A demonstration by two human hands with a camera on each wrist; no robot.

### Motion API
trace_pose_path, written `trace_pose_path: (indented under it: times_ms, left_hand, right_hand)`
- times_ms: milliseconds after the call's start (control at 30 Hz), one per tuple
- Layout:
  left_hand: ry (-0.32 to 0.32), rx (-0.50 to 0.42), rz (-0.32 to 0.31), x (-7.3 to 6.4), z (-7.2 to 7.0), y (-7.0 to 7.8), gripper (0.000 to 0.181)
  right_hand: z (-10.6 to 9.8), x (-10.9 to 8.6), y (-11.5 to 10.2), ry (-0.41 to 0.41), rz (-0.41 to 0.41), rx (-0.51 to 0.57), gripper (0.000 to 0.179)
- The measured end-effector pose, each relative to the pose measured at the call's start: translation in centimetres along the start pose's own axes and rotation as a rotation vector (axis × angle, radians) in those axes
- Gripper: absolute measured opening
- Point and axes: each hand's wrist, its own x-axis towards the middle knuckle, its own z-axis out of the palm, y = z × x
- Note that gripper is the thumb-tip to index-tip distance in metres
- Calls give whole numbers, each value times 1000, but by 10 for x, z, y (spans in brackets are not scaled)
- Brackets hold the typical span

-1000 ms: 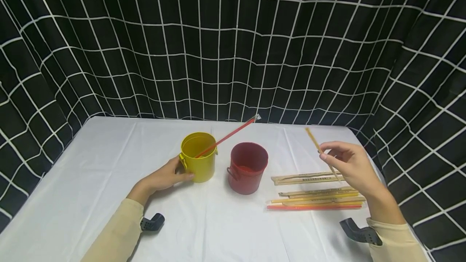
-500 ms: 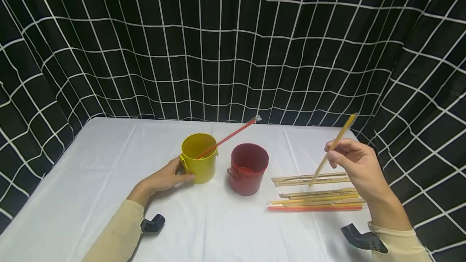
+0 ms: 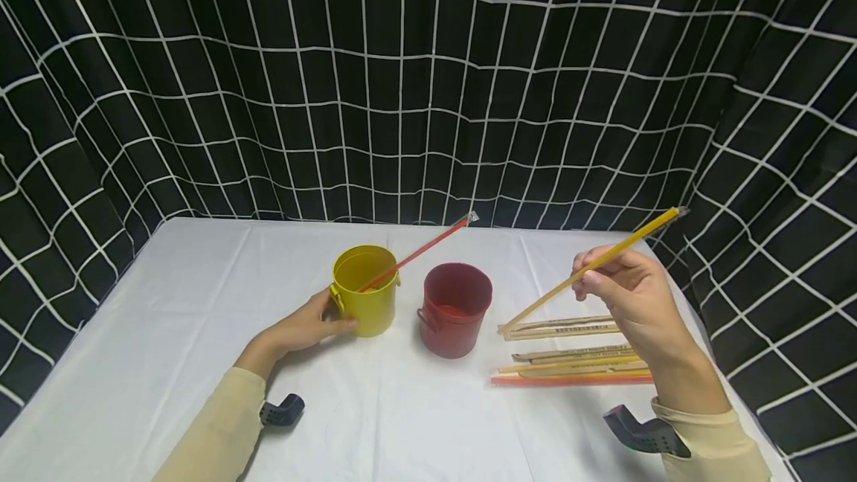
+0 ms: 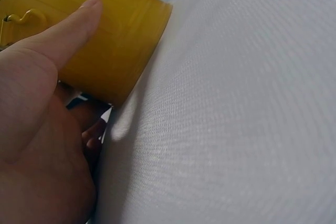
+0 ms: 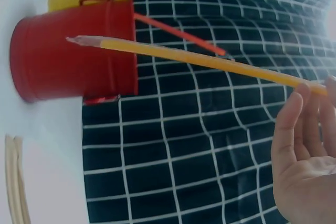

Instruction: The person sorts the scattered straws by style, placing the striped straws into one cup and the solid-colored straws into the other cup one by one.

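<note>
My left hand (image 3: 304,329) holds the small yellow bucket (image 3: 375,315), which stands upright on the white tablecloth. In the left wrist view the thumb lies along the bucket's side below its handle lug, and the other fingers go behind it. A red straw (image 3: 431,244) in clear wrap leans out of the yellow bucket. To its right stands a dark red bucket (image 3: 450,337), with nothing visible inside. Above the table at the right, my right hand (image 3: 629,303) pinches a yellow straw (image 3: 629,243) in clear wrap. It slants, lower end toward the red bucket.
Two straws in tan paper wrappers (image 3: 562,332) lie right of the red bucket. Nearer me is a row of several more, tan and yellow, with a red straw (image 3: 569,381) in front. A black curtain with a white grid (image 3: 428,80) hangs behind the table.
The yellow straw has turned in my right hand: its top has swung to the right and its lower end now points left. The left hand and both buckets have stayed put.
</note>
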Motion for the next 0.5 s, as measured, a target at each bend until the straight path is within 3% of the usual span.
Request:
trace_pose_path:
  times_ms: [200, 500]
  left_hand:
    - [0, -1, 16, 1, 1, -2, 96]
    - [3, -6, 18, 2, 1, -2, 96]
  right_hand:
    - [12, 13, -1, -35, -81, 114, 32]
    - [36, 30, -4, -3, -122, 131, 27]
